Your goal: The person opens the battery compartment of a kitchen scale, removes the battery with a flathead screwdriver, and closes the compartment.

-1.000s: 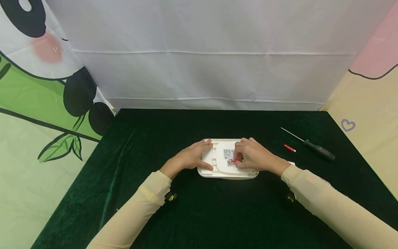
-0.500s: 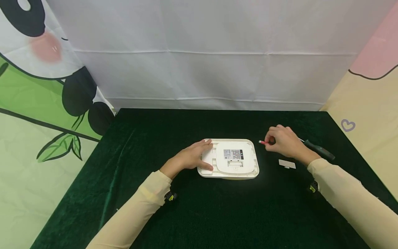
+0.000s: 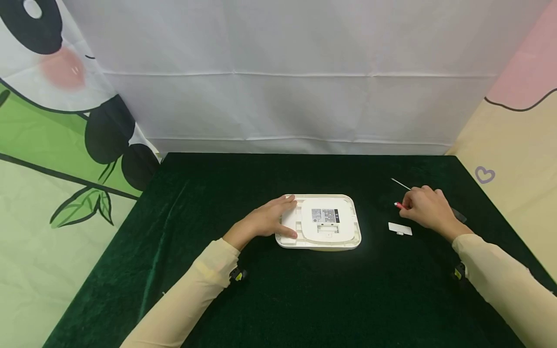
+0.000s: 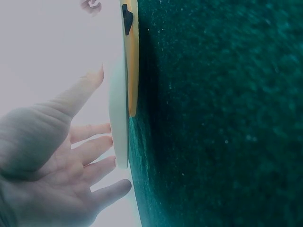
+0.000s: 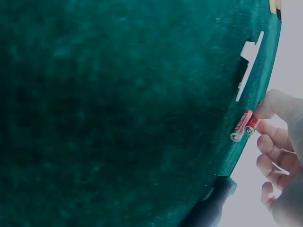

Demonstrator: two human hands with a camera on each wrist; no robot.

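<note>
A white, rounded rectangular device (image 3: 352, 217) lies on the dark green cloth, label and battery slot (image 3: 328, 228) facing up. In the slot no battery shows. My left hand (image 3: 271, 220) rests on its left end, thumb and fingers spread; the left wrist view shows the fingertips at the device's edge (image 4: 119, 109). Off to the right, my right hand (image 3: 428, 208) pinches a small red battery (image 5: 253, 125) between thumb and forefinger, low over the cloth. Right beside it in the right wrist view is a second red battery (image 5: 241, 124).
A small white battery cover (image 3: 400, 228) lies on the cloth between the device and my right hand. Behind that hand is a screwdriver, its shaft (image 3: 400, 183) showing on the far side and its dark handle (image 5: 210, 203) close to the hand. A white cloth backdrop (image 3: 261, 106) hangs behind the table.
My right hand has taken the red battery out of the device's slot and carried it right, down beside the other battery. The left hand has stayed on the device.
</note>
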